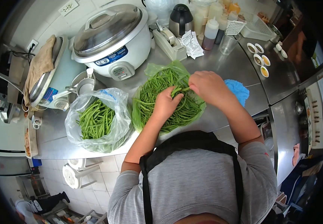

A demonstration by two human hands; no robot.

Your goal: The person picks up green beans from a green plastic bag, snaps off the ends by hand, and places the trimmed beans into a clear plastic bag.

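A green plastic bag (137, 115) full of long green beans (161, 80) lies open on the steel counter in front of me. Over it, my left hand (166, 102) has its fingers and thumb closed around several green beans. My right hand (208, 86) is pinched at the right end of those beans, its fingertips touching them. To the left stands a clear plastic bag (72, 119) holding shorter pieces of green bean (96, 119).
Behind the bags is a large rice cooker (113, 41), with a tape dispenser (170, 44), sauce bottles (210, 34) and small dishes (264, 71) further right. A blue cloth (237, 92) lies beside my right forearm. A person (44, 204) is at the lower left.
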